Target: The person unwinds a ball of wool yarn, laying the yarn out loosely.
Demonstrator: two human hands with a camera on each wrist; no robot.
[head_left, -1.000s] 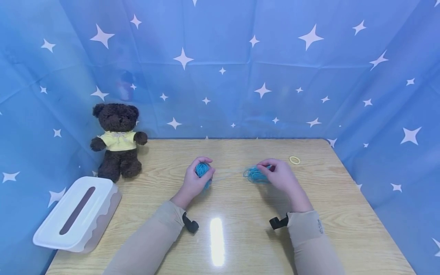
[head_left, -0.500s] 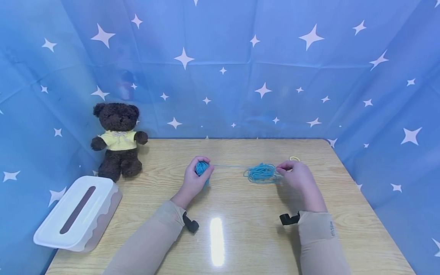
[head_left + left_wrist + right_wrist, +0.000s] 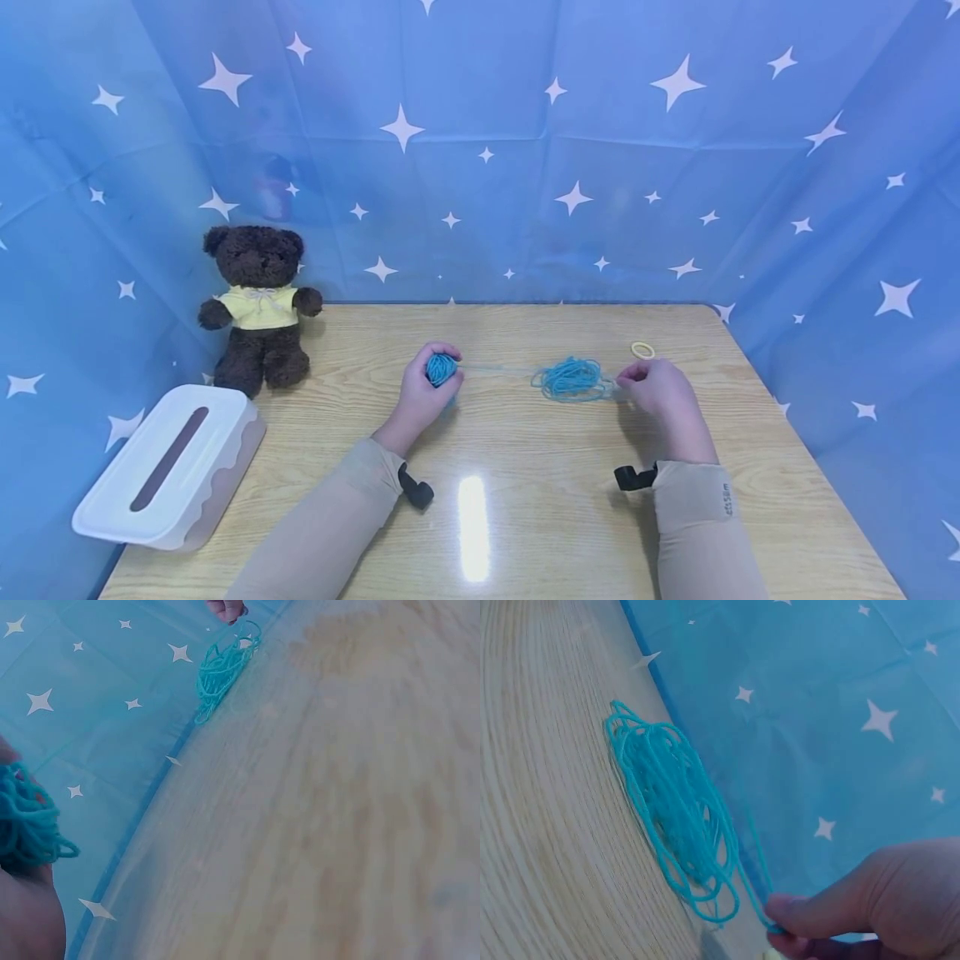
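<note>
My left hand [image 3: 423, 390] grips a wound bundle of blue yarn [image 3: 441, 369], thumb and fingers curled around it; in the left wrist view loose loops of that bundle [image 3: 30, 825] stick out past the hand. A thin strand runs rightward from it across the table. To the right, a loose pile of blue yarn [image 3: 572, 379] lies on the table in long loops. At the right end of the pile, my right hand [image 3: 660, 387] pinches a strand of yarn between thumb and fingertips, plainly seen beside the pile [image 3: 675, 802] in the right wrist view.
A yellow ring [image 3: 642, 350] lies just beyond my right hand. At the left stand a brown teddy bear [image 3: 261, 308] in a yellow top and a white slotted box [image 3: 217, 417]. The wooden table [image 3: 555, 517] ends at a blue star-patterned curtain [image 3: 495, 183].
My right hand has moved right from over the yarn pile to its right end, drawing a strand with it. My left hand has stayed almost in place with its bundle.
</note>
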